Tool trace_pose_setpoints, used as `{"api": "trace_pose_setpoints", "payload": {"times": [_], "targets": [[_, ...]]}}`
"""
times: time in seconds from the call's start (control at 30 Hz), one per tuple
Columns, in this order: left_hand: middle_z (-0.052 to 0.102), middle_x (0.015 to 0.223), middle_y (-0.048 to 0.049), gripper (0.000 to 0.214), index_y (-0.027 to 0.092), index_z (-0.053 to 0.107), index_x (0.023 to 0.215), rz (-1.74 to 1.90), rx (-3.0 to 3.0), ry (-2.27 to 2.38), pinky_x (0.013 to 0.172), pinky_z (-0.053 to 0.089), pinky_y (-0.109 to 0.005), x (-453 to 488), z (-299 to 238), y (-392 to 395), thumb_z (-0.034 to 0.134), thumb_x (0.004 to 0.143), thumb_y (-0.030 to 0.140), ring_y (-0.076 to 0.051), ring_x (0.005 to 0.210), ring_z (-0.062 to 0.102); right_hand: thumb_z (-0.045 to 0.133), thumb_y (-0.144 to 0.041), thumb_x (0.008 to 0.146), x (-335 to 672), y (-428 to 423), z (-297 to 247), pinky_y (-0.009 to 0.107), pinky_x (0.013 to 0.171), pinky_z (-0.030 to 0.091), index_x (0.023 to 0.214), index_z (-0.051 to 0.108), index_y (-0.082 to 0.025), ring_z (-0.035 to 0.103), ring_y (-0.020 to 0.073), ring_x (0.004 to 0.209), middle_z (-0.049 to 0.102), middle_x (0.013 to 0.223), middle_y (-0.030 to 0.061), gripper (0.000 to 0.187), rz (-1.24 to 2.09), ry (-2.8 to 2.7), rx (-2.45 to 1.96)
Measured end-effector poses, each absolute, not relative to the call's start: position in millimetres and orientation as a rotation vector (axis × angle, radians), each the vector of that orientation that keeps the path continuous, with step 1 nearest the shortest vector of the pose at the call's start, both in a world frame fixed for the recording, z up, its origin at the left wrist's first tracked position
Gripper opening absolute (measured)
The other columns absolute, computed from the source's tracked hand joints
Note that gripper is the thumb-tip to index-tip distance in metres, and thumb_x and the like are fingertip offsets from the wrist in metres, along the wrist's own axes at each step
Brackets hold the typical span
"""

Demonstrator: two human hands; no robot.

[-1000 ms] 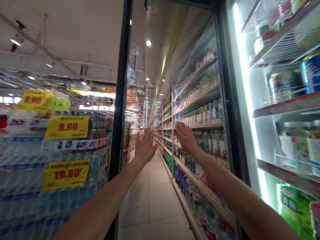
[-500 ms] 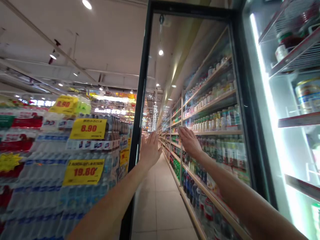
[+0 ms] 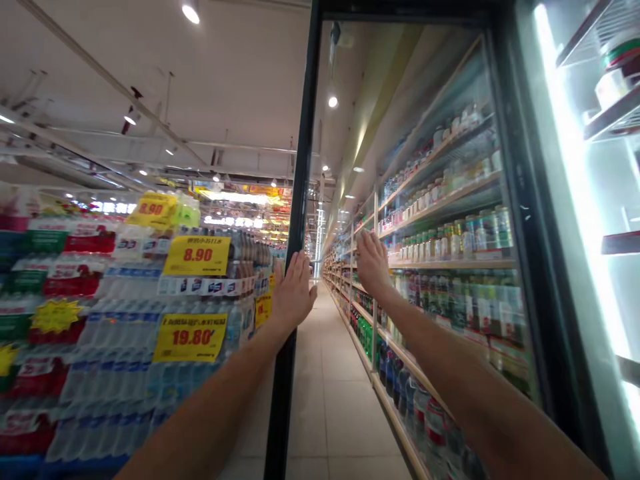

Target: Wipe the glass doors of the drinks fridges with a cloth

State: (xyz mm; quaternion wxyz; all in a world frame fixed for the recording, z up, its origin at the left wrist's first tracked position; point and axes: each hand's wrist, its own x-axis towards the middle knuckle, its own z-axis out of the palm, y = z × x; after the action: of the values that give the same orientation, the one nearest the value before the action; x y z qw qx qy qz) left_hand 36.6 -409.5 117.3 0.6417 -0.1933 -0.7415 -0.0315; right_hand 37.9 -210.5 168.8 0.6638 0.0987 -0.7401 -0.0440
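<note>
A tall glass cooler door (image 3: 440, 100) in a black frame stands open in front of me, its free edge at the left. My left hand (image 3: 293, 293) is open, fingers up, its palm flat on the glass beside that edge. My right hand (image 3: 371, 263) is open too and lies flat against the glass a little to the right and higher. Neither hand holds anything. Through the glass I see a long aisle with shelves of bottled drinks (image 3: 450, 240).
The lit cooler interior (image 3: 600, 200) with wire shelves and cans is at the far right. Stacked packs of bottled water with yellow price signs (image 3: 197, 255) fill the left. A tiled aisle floor (image 3: 325, 400) runs ahead between them.
The door edge has shifted rightward in view and the cooler interior has slid toward the right edge. Both hands stay flat on the glass, the right one a little higher.
</note>
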Motion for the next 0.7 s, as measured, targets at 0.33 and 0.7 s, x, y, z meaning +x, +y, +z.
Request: {"api": "trace_pose_setpoints", "payload": {"times": [0.33, 0.7], "targets": [[0.027, 0.146, -0.0154, 0.058, 0.003, 0.034, 0.136, -0.092, -0.435, -1.685, 0.111, 0.016, -0.048, 38.1, 120.7, -436.4, 0.039, 0.085, 0.030, -0.025, 0.136, 0.026, 0.040, -0.010, 0.085, 26.2, -264.9, 163.1, 0.044, 0.108, 0.026, 0.131, 0.045, -0.015, 0.030, 0.0236, 0.133, 0.043, 0.140, 0.0086, 0.047, -0.383, -1.701, 0.685], [0.026, 0.147, -0.0149, 0.058, 0.005, 0.034, 0.136, -0.059, -0.460, -1.735, 0.111, 0.015, -0.048, 42.6, 116.7, -436.1, 0.040, 0.084, 0.030, -0.025, 0.136, 0.025, 0.042, -0.015, 0.087, 21.7, -265.7, 138.6, 0.045, 0.109, 0.025, 0.126, 0.051, -0.016, 0.030, 0.0225, 0.133, 0.046, 0.138, 0.0085, 0.040, -0.525, -1.681, 0.888]]}}
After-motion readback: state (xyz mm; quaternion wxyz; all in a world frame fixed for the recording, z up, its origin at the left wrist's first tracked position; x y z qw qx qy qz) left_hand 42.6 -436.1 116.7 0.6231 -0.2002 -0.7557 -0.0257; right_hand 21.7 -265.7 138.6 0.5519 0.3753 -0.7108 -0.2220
